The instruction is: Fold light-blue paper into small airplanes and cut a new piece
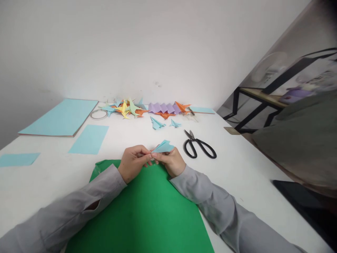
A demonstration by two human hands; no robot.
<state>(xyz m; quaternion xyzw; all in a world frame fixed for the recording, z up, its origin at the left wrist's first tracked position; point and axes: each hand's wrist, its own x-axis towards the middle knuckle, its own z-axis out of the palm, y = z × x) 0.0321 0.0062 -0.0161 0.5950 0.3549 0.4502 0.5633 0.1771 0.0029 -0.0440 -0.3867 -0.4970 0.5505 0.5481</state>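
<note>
White table (244, 175), one green sheet (142, 214), two hands (133, 163) pinching one folded blue paper (164, 147), one pair of scissors (194, 139)

White wall (158, 49) behind white table (244, 182)

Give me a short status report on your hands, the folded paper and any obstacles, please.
Left hand and right hand pinching folded blue paper. Held near green mat's far edge. Scissors lie apart, to the right; nothing visibly blocking.
</note>
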